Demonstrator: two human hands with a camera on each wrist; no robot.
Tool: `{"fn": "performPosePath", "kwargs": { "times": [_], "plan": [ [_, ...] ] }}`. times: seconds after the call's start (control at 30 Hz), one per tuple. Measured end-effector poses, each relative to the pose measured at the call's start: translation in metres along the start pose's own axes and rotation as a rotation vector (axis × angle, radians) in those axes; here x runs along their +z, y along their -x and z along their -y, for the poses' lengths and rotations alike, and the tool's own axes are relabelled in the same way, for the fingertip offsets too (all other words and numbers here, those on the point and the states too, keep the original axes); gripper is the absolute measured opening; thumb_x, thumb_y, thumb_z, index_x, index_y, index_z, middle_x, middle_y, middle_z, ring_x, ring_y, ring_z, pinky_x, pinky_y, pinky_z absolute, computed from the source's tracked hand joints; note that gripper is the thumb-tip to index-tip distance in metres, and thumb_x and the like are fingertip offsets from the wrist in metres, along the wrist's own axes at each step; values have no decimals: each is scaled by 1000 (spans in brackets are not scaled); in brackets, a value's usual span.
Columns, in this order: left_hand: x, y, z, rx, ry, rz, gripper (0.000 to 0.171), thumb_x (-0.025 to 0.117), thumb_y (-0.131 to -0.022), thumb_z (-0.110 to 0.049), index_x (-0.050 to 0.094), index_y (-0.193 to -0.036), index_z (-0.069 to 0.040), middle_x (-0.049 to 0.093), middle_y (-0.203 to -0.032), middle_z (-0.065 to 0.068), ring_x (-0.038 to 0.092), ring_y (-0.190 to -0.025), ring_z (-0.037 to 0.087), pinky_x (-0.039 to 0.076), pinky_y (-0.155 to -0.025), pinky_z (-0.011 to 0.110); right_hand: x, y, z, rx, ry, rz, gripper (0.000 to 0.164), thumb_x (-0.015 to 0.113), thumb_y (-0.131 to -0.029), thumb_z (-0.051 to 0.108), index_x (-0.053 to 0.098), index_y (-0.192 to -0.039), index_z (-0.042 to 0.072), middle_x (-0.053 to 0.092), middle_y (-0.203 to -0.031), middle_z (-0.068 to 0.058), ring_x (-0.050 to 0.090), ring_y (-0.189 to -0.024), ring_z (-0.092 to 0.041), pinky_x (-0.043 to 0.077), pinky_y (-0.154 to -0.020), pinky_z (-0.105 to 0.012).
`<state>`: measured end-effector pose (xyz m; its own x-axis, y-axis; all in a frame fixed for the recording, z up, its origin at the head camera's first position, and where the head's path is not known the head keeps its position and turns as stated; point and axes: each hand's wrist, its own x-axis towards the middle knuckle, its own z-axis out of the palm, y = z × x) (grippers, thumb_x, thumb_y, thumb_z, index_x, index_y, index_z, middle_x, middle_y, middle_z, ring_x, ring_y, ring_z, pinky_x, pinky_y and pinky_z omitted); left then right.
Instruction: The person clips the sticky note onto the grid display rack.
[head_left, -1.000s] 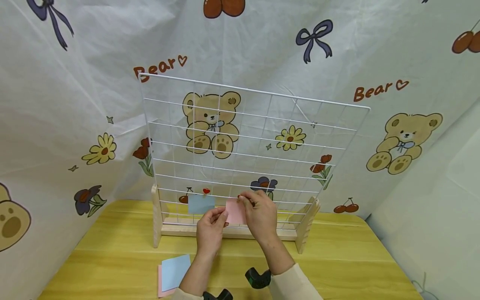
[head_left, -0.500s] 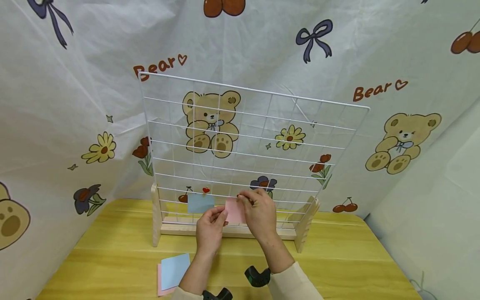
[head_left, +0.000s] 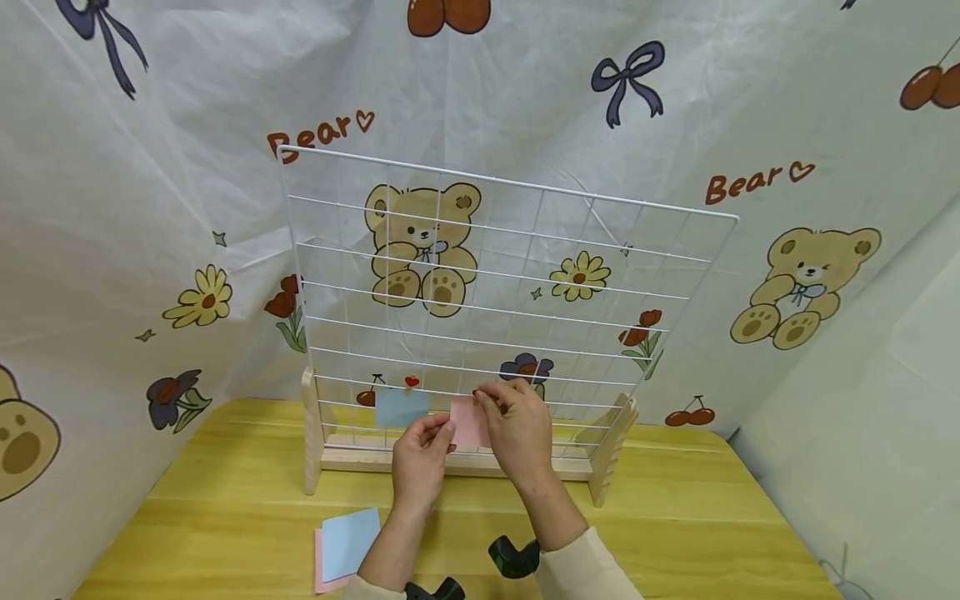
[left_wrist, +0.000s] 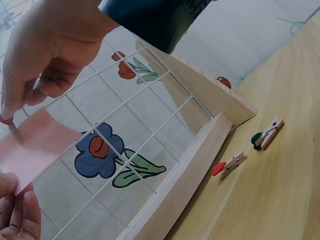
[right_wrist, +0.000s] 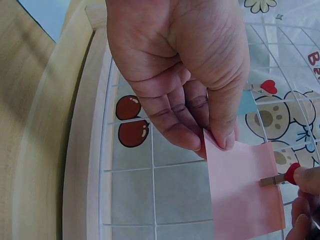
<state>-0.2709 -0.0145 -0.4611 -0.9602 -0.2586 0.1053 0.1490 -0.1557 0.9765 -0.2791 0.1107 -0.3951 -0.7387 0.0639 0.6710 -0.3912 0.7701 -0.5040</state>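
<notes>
My left hand (head_left: 420,462) pinches the lower left corner of a pink square of paper (head_left: 468,422) against the white wire grid rack (head_left: 480,342). At the paper's upper edge, my right hand (head_left: 522,429) holds a small wooden clothespin (right_wrist: 272,180) with a red heart on its end. The clothespin's tip overlaps the paper's face. Whether it also grips the wire, I cannot tell. To the left, a light blue paper (head_left: 401,408) hangs on the grid from another red-heart clothespin (right_wrist: 256,88).
A blue sheet (head_left: 350,543) lies on pink paper on the wooden table (head_left: 225,500), beside my left forearm. In the left wrist view, a red-tipped clothespin (left_wrist: 232,165) and a green-tipped clothespin (left_wrist: 269,133) lie before the rack's wooden base (left_wrist: 177,187). A patterned cloth hangs behind.
</notes>
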Motion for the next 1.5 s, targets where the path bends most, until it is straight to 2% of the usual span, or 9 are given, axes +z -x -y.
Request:
{"fn": "performPosePath", "kwargs": {
  "times": [0.33,0.47,0.63,0.8,1.07,1.3,1.5],
  "plan": [
    [1,0,0,15,-1,-8,20,69,-97,-6,70,-114,4,72,-106,20,67,-84,13,57,-72,17,-4,2,0,32,-66,-28,5,79,-90,16,82,-94,15,69,-85,-1,63,-70,-13,51,-61,-22],
    [0,0,0,46,-42,-28,20,71,-96,-10,72,-112,2,73,-104,18,67,-86,14,56,-71,17,-6,5,-3,53,-85,-38,5,79,-90,15,82,-95,14,68,-85,-1,64,-70,-13,52,-61,-22],
    [-2,2,-4,104,-126,-82,14,77,-92,-16,76,-104,-9,74,-98,9,65,-86,13,53,-68,21,-7,10,-8,63,-106,-73,6,80,-88,13,81,-95,13,67,-82,-1,64,-68,-12,53,-61,-22],
    [-4,6,-13,161,-133,-105,9,78,-91,-17,76,-98,-12,73,-94,7,63,-82,14,51,-60,24,-9,13,-12,63,-122,-98,7,80,-88,9,80,-94,10,68,-83,-1,61,-65,-10,50,-59,-21],
    [-6,7,-16,168,-146,-103,9,78,-91,-17,76,-98,-11,74,-94,6,62,-80,12,51,-64,22,-14,20,-17,98,-117,-100,5,79,-89,10,80,-94,11,68,-82,-1,59,-67,-9,48,-60,-21],
    [-11,6,-20,166,-145,-92,13,77,-93,-22,75,-99,-11,73,-96,7,61,-82,14,51,-66,23,-18,42,-25,187,-125,-72,6,79,-88,9,80,-93,14,68,-83,2,59,-67,-7,48,-61,-21],
    [-13,7,-27,186,-126,-64,14,77,-93,-22,75,-98,-9,72,-92,8,61,-79,13,50,-68,23,-14,80,-40,243,-145,0,9,80,-86,6,79,-89,15,66,-77,5,55,-63,-1,48,-57,-20]
  ]
}}
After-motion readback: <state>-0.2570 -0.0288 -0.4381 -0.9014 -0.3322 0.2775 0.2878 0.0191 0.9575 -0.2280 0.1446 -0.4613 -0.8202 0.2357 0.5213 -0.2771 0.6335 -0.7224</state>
